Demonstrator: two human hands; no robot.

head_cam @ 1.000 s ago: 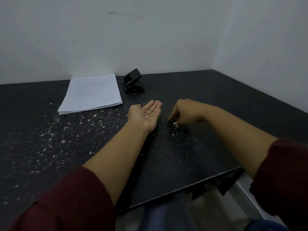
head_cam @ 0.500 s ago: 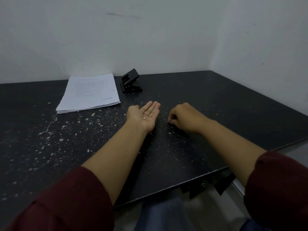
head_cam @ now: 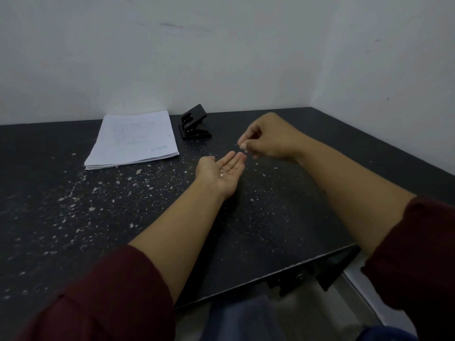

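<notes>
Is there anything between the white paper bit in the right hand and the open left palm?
Nothing visible does. The right hand pinches the paper bit in the air, just beyond the left hand, which lies palm up and open; only a few white bits lie in it.

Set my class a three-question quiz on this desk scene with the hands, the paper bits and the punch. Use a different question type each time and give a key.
1. True or false: the left hand is turned palm up with white bits in it.
2. What does the right hand pinch? A) a paper bit B) a pen C) a coin
3. Fill in: the punch stands to the ___ of the paper stack.
Key: 1 true; 2 A; 3 right.
</notes>
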